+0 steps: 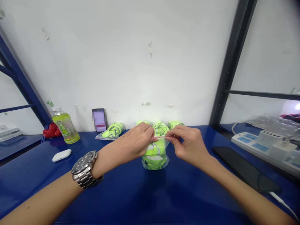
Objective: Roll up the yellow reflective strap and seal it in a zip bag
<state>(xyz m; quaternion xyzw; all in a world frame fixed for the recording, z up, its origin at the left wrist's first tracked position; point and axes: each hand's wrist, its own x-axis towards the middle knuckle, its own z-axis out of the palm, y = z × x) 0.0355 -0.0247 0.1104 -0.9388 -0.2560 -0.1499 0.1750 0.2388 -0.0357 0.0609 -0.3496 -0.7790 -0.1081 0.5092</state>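
A clear plastic bag (154, 157) with folded neon-yellow fabric and pale reflective strips in it hangs upright below my hands. My left hand (137, 140), with a metal watch on its wrist, pinches the left part of the bag's top edge. At the right part of that edge my right hand (186, 142) pinches too, thumb against fingers. A thin red line runs along the edge between them. Behind my hands, several similar neon-yellow packs lie against the wall, one bagged pack (113, 130) to the left.
The blue table (112, 193) holds a green drink bottle (66, 126), a red cloth (52, 130), a white case (62, 155) and a propped phone (99, 119) at left. On the right are a dark phone (246, 168) with a cable and a power strip (255, 143).
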